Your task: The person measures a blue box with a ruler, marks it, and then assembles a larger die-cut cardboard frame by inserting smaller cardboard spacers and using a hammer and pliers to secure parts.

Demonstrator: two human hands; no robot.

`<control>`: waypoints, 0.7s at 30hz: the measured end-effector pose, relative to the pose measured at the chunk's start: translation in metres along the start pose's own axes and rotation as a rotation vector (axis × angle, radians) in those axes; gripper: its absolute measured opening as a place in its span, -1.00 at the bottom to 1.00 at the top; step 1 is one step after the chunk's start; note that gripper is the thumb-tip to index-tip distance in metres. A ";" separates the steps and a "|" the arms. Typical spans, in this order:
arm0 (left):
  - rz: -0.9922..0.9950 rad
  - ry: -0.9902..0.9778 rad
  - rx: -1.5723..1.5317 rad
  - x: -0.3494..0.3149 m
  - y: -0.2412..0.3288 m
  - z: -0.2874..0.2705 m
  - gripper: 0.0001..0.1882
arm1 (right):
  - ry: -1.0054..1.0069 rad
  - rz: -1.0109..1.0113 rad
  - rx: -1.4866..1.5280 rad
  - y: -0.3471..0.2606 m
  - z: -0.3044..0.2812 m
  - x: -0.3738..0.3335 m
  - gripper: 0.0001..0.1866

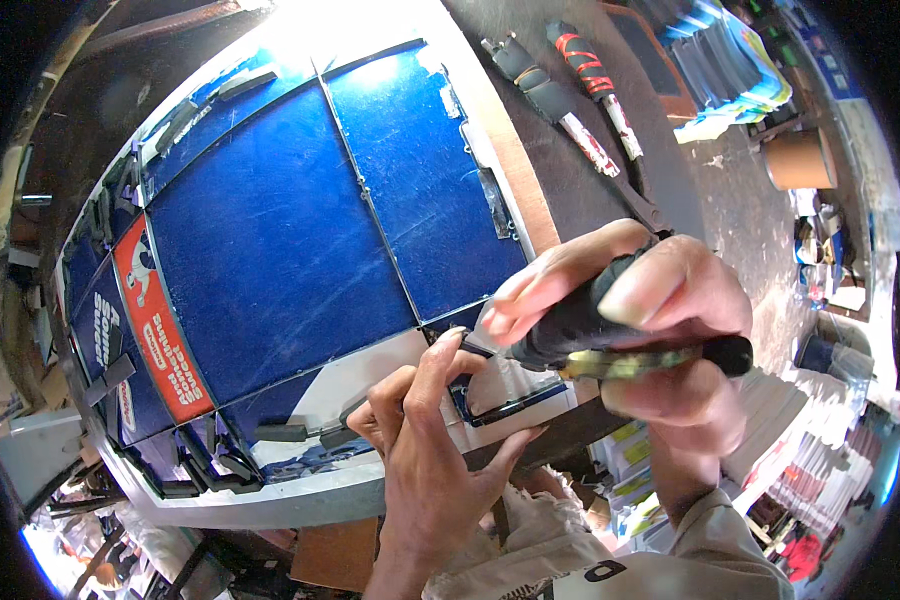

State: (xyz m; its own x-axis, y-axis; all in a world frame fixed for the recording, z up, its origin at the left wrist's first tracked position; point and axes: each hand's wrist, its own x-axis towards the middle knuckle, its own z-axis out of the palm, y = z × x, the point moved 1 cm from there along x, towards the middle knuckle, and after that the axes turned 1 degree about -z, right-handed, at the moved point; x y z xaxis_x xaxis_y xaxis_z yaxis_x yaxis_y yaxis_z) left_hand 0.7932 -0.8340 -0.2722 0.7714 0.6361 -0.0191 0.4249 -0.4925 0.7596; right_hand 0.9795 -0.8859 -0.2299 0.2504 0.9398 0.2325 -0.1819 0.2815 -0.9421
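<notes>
My right hand (670, 320) is wrapped around a black-handled tool (580, 310) with a yellowish edge, blurred and partly hidden by the fingers; its exact kind does not show. That hand hovers over the near right corner of a flat board (280, 240) faced with blue printed panels and divided by thin metal strips. Beside it my left hand (425, 430) rests on the board, fingers bent and thumb spread away, with nothing visibly gripped. Its index fingertip touches down near a strip junction. Short dark strips (210, 465) stand along the board's near left edge.
A pair of long handles (570, 125), wrapped in black, red and white, lies on the dark surface beyond my right hand, with a metal joint at the near end. Stacked printed sheets (725, 70), a brown roll (800, 160) and piles of paper (820, 450) stand at the right.
</notes>
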 end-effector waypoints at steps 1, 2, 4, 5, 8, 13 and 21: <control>-0.009 -0.001 0.017 0.001 0.002 -0.002 0.07 | 0.058 -0.015 0.058 0.003 -0.003 -0.003 -0.54; -0.047 0.010 0.031 -0.004 0.006 -0.007 0.07 | 0.116 -0.034 0.114 0.006 -0.007 -0.007 -0.45; -0.036 0.093 -0.006 -0.030 0.002 -0.011 0.09 | 0.361 0.221 0.125 -0.013 0.003 -0.010 -0.29; -0.033 0.136 -0.022 -0.044 0.001 -0.012 0.10 | 0.430 0.361 0.107 -0.023 0.010 -0.010 -0.20; -0.044 0.160 0.136 -0.083 0.005 -0.006 -0.04 | 0.423 0.553 0.022 -0.022 0.027 -0.026 -0.31; -0.123 0.126 0.034 -0.115 0.003 0.006 -0.17 | 0.277 0.845 -0.183 -0.017 0.037 -0.029 -0.42; -0.178 0.174 0.015 -0.124 -0.001 0.006 -0.18 | 0.344 0.809 -0.256 -0.009 0.039 -0.034 -0.49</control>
State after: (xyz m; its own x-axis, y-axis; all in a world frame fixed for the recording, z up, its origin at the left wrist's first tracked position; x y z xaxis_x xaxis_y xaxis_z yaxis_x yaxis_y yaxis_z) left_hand 0.7002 -0.9163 -0.2744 0.5913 0.8055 -0.0388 0.5546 -0.3712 0.7447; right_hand 0.9352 -0.9126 -0.2198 0.4151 0.7110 -0.5676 -0.2188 -0.5276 -0.8208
